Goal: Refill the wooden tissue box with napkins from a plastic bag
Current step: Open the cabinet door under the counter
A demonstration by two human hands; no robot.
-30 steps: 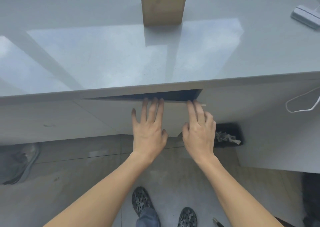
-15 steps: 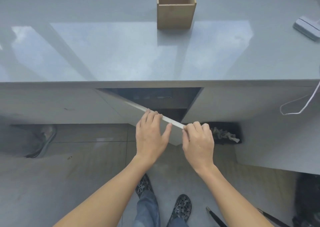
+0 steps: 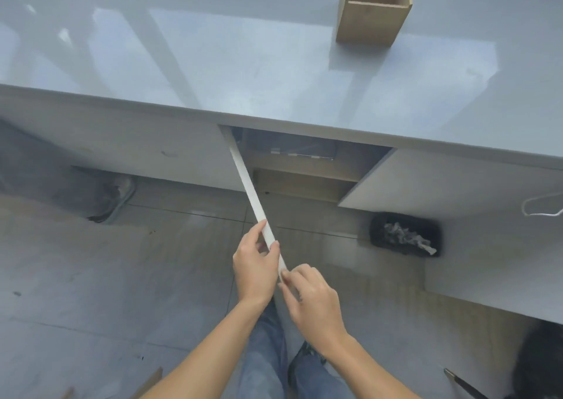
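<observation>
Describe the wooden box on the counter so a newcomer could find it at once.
Start at the wide glossy grey countertop that fills the upper part of the view. Near its far right side stands the wooden tissue box, a tall, pale box with an open top, and what shows of its inside looks empty. It is the only wooden thing standing on the counter.

The cabinet door (image 3: pixel 253 191) stands swung out edge-on toward me, my left hand (image 3: pixel 256 264) and right hand (image 3: pixel 310 298) on its top edge; right of it the cabinet opening (image 3: pixel 307 167) gapes under the countertop (image 3: pixel 213 63), a shelf (image 3: pixel 301 182) crossing it; the closed neighbouring door (image 3: pixel 426 191) bounds its right side; the wooden tissue box (image 3: pixel 373 8) stands apart on the counter, open ground around it.
</observation>
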